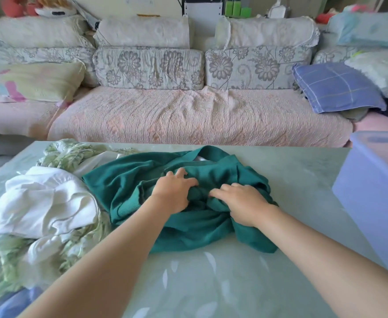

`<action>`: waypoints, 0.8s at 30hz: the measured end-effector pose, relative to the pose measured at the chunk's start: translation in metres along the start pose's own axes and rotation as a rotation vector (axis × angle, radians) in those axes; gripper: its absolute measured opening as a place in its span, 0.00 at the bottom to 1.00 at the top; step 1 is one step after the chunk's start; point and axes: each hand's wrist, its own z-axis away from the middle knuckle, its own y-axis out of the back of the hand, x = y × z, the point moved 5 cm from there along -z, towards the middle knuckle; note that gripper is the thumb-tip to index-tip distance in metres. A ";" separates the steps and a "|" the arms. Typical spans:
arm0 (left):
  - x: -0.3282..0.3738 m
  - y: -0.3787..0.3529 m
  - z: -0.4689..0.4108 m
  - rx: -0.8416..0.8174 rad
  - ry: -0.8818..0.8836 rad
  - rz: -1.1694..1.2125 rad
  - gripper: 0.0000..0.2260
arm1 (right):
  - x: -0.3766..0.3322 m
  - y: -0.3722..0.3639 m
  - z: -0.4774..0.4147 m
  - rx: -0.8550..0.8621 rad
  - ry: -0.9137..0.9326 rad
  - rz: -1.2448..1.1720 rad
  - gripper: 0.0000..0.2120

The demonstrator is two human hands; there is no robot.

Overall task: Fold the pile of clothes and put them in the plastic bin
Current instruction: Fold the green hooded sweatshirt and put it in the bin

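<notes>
A crumpled dark green garment (124,180) lies in the middle of the pale green table (291,175). My left hand (174,191) grips a bunch of its fabric near the centre, fingers curled into the cloth. My right hand (241,203) sits just to the right on the same garment, fingers bent and pinching a fold. At the table's left lies the pile of clothes: a white garment (46,203) on top of a green floral one (73,152). The translucent blue plastic bin (372,191) stands at the table's right edge.
Behind the table runs a sofa (188,115) with floral cushions, a pastel pillow (32,81) at the left and a blue checked pillow (335,86) at the right. A bit of blue cloth (16,301) shows at the near left corner.
</notes>
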 end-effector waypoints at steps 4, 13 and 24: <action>0.015 0.019 0.039 -0.003 -0.012 0.011 0.27 | 0.001 0.007 0.049 0.017 0.078 0.203 0.27; 0.054 0.042 0.116 -0.165 -0.025 0.349 0.23 | 0.013 0.024 0.140 -0.135 -0.149 0.609 0.23; 0.045 -0.007 0.184 -0.150 0.046 0.335 0.45 | -0.095 -0.008 0.161 0.192 -0.121 -0.105 0.51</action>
